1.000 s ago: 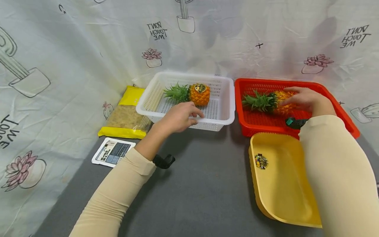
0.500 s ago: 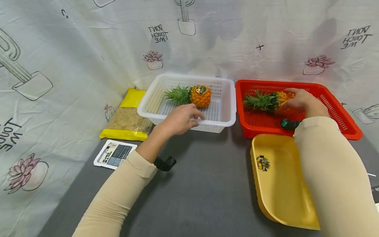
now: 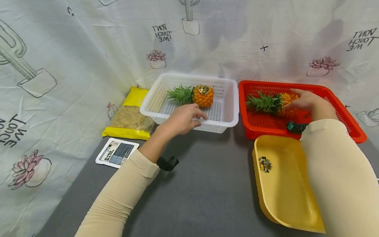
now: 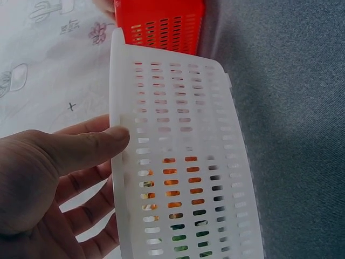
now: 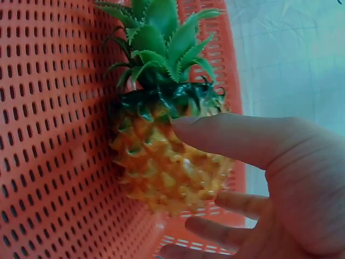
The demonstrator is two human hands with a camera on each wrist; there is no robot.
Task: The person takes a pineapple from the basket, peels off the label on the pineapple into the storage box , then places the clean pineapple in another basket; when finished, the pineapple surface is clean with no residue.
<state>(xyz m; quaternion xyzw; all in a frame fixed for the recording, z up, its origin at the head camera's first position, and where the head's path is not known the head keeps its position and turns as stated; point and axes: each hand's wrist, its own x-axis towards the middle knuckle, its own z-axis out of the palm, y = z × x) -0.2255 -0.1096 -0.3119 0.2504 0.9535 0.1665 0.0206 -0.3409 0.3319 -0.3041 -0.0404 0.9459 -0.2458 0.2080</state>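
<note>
My left hand (image 3: 183, 118) grips the near rim of a white perforated basket (image 3: 232, 102). In the left wrist view its thumb (image 4: 102, 145) lies on the outer wall, with the other fingers behind the rim. A small pineapple (image 3: 203, 97) with a round label lies inside, crown to the left. My right hand (image 3: 309, 102) reaches into the red basket (image 3: 254, 130) and spans a second pineapple (image 3: 287, 100), also lying crown-left. The right wrist view shows the thumb (image 5: 232, 135) across the pineapple (image 5: 167, 156) below its crown, the other fingers on its opposite side, partly hidden.
A yellow tray (image 3: 284, 187) with a round sticker stands in front of the red basket. Left of the white basket lie a yellow-ended bag (image 3: 127, 113) and a flat white labelled pack (image 3: 116, 152). A printed curtain (image 3: 237, 42) hangs behind the baskets.
The view has shifted slightly, so everything sits a little further right. My right hand shifts a little over the pineapple in the red basket. The left hand stays at the white rim.
</note>
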